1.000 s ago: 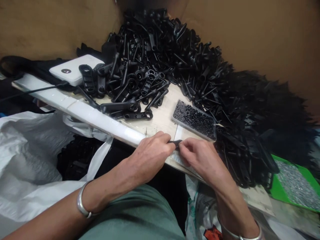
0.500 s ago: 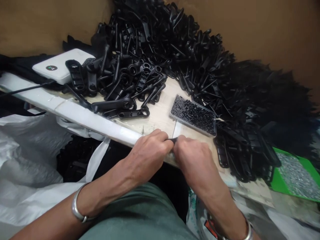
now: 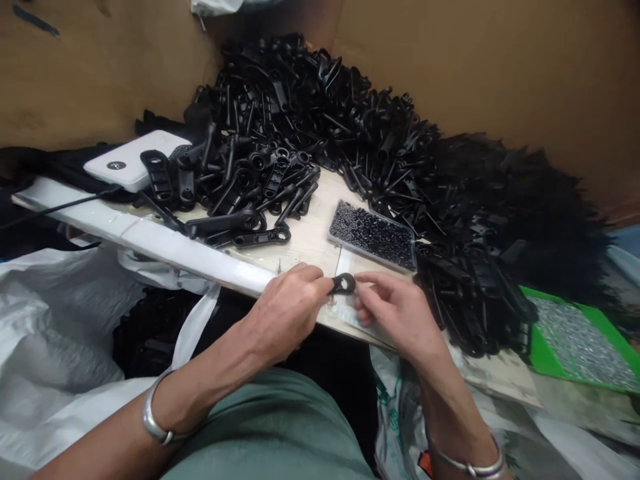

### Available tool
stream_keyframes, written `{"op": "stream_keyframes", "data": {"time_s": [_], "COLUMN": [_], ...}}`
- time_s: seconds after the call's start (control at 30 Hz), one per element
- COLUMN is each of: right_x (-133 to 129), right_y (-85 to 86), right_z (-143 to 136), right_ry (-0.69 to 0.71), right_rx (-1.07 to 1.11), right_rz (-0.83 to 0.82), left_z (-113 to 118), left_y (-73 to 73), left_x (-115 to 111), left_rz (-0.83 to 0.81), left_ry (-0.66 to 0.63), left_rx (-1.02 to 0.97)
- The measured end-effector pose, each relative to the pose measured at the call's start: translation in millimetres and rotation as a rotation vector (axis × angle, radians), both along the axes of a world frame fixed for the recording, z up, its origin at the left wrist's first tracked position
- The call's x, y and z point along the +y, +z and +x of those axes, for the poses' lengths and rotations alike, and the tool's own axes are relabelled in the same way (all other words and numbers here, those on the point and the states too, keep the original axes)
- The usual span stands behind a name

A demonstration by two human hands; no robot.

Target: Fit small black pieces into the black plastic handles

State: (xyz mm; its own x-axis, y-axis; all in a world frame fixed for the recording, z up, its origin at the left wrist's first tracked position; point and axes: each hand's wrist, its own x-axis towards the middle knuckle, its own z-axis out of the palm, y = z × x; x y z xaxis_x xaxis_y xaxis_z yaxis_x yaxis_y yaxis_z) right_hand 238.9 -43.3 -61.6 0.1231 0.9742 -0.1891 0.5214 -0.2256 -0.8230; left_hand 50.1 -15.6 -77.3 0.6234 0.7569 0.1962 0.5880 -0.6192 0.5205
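My left hand (image 3: 290,303) is closed around a black plastic part (image 3: 344,284), whose ringed end sticks out to the right over the table's front edge. Just right of that ring is my right hand (image 3: 400,310), thumb and forefinger close together beside it; whether something small is between them cannot be made out. Behind the hands, a clear box (image 3: 373,237) of small dark pieces rests on the pale table (image 3: 305,243). Loose black arm-shaped parts (image 3: 263,237) lie to the left of the box.
A large heap of black parts (image 3: 320,100) covers the back. On the left sits a white device (image 3: 137,160) with a cable. At the right is a green tray (image 3: 545,353) of shiny metal pieces. White sacking (image 3: 45,320) hangs below the table's left side.
My hands have moved apart, and the ringed end of the black part now shows between them. The right fingers have loosened from their fist. The whole view has shifted slightly.
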Motion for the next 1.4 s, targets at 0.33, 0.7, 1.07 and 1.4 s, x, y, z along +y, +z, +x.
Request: {"op": "stream_keyframes", "data": {"time_s": [0.33, 0.7, 1.07, 1.4], "right_x": [-20, -18, -14, -12], "right_y": [-9.3, -8.3, -13.8, -10.0], "right_z": [-21, -27, -36, -31], "right_ry": [-0.169, -0.284, -0.267, -0.265], "right_rx": [0.868, 0.935, 0.919, 0.991], "right_rz": [0.038, 0.114, 0.1, 0.148], "left_z": [16, 18, 16, 17], "left_y": [1.3, 1.7, -1.9, -5.3], "left_x": [-16, -26, -25, -26], "left_rz": [0.189, 0.191, 0.24, 0.358], "left_ry": [0.089, 0.077, 0.105, 0.08], "left_rx": [-0.33, -0.254, -0.334, -0.397]}}
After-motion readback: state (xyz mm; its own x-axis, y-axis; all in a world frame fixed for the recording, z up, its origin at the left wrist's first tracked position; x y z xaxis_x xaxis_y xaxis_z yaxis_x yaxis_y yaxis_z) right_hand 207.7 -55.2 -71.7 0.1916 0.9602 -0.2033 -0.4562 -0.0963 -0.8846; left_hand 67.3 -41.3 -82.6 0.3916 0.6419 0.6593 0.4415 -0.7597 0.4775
